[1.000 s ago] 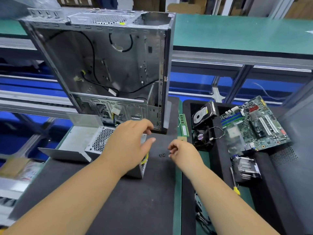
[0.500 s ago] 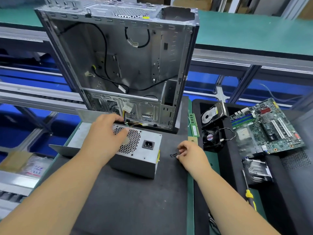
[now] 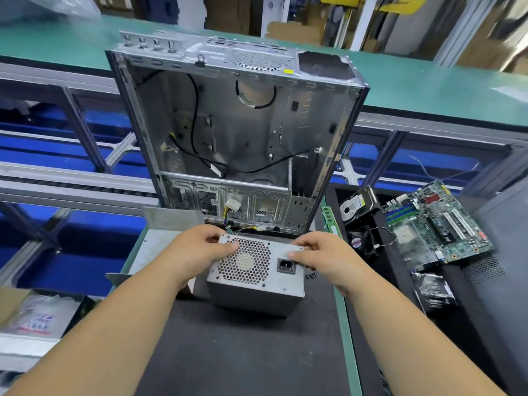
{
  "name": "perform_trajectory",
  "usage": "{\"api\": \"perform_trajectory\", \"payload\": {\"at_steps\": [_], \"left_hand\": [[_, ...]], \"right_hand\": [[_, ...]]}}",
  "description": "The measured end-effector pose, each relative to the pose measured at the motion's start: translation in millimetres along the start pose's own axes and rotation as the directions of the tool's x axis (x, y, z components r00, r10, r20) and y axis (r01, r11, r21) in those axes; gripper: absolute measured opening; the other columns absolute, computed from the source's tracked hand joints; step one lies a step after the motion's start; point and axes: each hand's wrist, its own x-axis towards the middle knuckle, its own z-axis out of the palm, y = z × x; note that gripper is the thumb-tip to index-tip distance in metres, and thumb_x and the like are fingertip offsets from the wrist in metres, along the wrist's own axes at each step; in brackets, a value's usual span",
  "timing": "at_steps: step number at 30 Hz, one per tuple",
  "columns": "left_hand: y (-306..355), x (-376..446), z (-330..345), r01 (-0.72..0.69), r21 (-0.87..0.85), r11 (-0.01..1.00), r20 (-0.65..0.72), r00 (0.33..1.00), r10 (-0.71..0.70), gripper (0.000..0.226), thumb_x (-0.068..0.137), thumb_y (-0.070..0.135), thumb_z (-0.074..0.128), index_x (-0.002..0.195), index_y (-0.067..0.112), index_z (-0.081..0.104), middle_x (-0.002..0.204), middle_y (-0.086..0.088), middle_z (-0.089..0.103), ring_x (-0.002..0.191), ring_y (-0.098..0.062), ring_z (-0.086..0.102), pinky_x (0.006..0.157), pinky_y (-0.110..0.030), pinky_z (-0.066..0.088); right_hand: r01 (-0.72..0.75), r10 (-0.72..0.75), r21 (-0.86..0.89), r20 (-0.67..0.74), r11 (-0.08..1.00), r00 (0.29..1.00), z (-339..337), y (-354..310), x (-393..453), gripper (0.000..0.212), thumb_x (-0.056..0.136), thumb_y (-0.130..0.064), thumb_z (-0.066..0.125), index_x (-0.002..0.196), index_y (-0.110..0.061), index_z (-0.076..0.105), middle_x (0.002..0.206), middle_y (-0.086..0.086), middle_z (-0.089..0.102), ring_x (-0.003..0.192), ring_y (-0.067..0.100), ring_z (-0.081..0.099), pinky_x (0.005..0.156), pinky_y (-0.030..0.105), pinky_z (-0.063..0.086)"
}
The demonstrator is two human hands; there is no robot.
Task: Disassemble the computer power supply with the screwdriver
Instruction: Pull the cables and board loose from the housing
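We hold the grey metal power supply box with both hands, our left hand gripping its top left corner and our right hand gripping its top right corner. It sits on the dark worktop just in front of the open silver computer case. Half a second ago only our left hand was on it, and our right hand was by the little black screws.

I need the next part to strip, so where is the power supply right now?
In the head view the power supply sits centre on the dark mat, just in front of the open computer case, held by both hands.
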Motion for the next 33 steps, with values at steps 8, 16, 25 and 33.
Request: {"api": "perform_trajectory", "payload": {"at_steps": [8, 16, 25, 33], "left_hand": [[-9.1, -1.0, -15.1, -0.114, -0.123, 0.986, 0.123, 0.984, 0.129, 0.024, 0.071, 0.014, 0.088, 0.088, 0.017, 0.071, 0.078, -0.001, 0.06, 0.059, 0.0, 0.057, 0.058, -0.013, 0.047], [-21.2, -2.4, -16.4, -0.385, 0.095, 0.918, 0.115, 0.92, 0.374, 0.028, 0.07, 0.018, 0.087, 0.074, 0.025, 0.061, 0.08, 0.013, 0.066, 0.07, 0.003, 0.057, 0.065, -0.018, 0.042], [-44.2, -22.5, -0.8, -0.428, 0.315, 0.847, 0.238, 0.9, 0.366, 0.032, 0.063, 0.024, 0.089, 0.069, 0.028, 0.058, 0.086, 0.012, 0.058, 0.083, -0.004, 0.057, 0.079, -0.029, 0.05], [-58.4, -44.5, 13.8, -0.424, 0.538, 0.728, 0.223, 0.905, 0.362, 0.034, 0.071, 0.035, 0.084, 0.071, 0.034, 0.05, 0.089, 0.018, 0.052, 0.083, 0.0, 0.051, 0.071, -0.021, 0.044]], "right_hand": [[0.002, -0.014, -0.134, -0.089, 0.991, 0.996, 6.5, -19.0, -20.8, 0.011, 0.073, -0.021, 0.084, 0.08, -0.025, 0.076, 0.067, -0.004, 0.059, 0.057, 0.005, 0.052, 0.058, 0.019, 0.042], [0.022, -0.112, -0.313, -0.272, 0.95, 0.956, 29.7, -20.4, -30.6, 0.018, 0.074, -0.015, 0.083, 0.082, -0.024, 0.069, 0.063, -0.012, 0.054, 0.052, -0.001, 0.044, 0.053, 0.016, 0.034], [-0.036, -0.02, -0.383, -0.142, 0.923, 0.99, 42.0, 17.2, -48.3, 0.026, 0.065, -0.02, 0.088, 0.069, -0.029, 0.064, 0.056, -0.017, 0.056, 0.049, -0.004, 0.048, 0.046, 0.011, 0.035], [0.015, -0.031, -0.462, -0.026, 0.887, 0.999, 51.4, 35.6, -54.0, 0.029, 0.068, -0.023, 0.085, 0.068, -0.032, 0.058, 0.069, -0.011, 0.056, 0.057, 0.002, 0.048, 0.051, 0.016, 0.037]]}}
